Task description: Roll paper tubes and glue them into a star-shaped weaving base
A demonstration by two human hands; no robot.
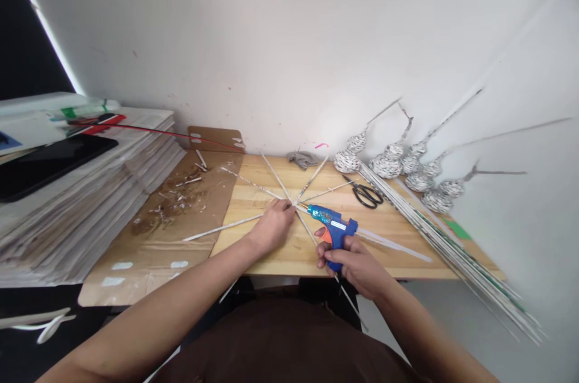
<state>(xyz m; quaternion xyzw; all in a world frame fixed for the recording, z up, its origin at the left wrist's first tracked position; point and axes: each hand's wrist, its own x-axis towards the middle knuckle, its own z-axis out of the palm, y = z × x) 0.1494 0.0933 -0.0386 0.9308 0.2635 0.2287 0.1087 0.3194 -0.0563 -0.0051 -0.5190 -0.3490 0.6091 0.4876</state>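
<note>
Several thin rolled-paper sticks (pixel 226 228) cross at one centre on the wooden board, spreading out like spokes. My left hand (pixel 275 223) is closed at that crossing, its fingertips pinching the sticks there. In my right hand (pixel 357 259) is a blue hot glue gun (pixel 337 227) with an orange trigger. Its nozzle points left and reaches the crossing, close to my left fingertips. A pale glue stick (pixel 393 242) pokes out of the gun's back. Whether glue is coming out is too small to tell.
Black-handled scissors (pixel 367 195) and a bundle of paper sticks (pixel 420 223) lie right. Behind stand several woven gourd shapes (pixel 347 160). A grey cloth (pixel 303 159) rests by the wall. Left are stained cardboard (pixel 199 202), a tall paper stack (pixel 113 214) and a phone (pixel 58 163).
</note>
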